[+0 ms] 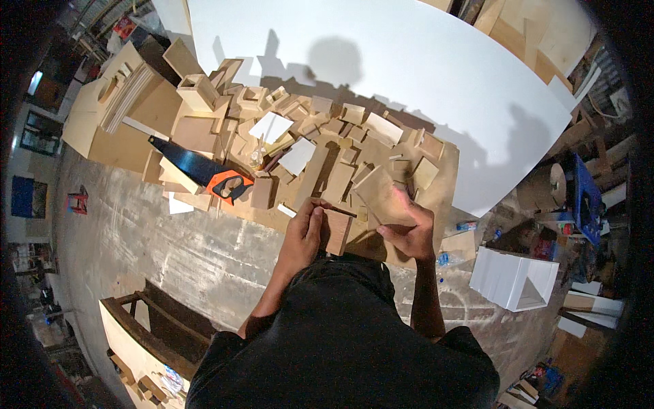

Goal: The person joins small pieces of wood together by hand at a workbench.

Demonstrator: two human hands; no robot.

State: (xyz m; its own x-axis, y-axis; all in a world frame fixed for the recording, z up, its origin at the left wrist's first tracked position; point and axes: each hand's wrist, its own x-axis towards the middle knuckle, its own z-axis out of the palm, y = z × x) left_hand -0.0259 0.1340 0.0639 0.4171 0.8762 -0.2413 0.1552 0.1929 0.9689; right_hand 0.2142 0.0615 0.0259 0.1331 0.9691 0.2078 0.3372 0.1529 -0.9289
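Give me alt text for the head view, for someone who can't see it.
A person's left hand holds a small brown rectangular wooden block and the right hand a larger tan rectangular wooden board. Beyond them, an orange-handled, dark-bladed handsaw lies beside scattered tan wooden offcuts.

Before you, a wooden block [337, 234] is showing a smooth, matt face and a wooden panel [381, 194] is looking equally dull; a saw's dark metal blade [181, 163] is gleaming, your black cloth shirt [340, 334] is reflecting little light, and the concrete floor [170, 235] is looking scuffed.
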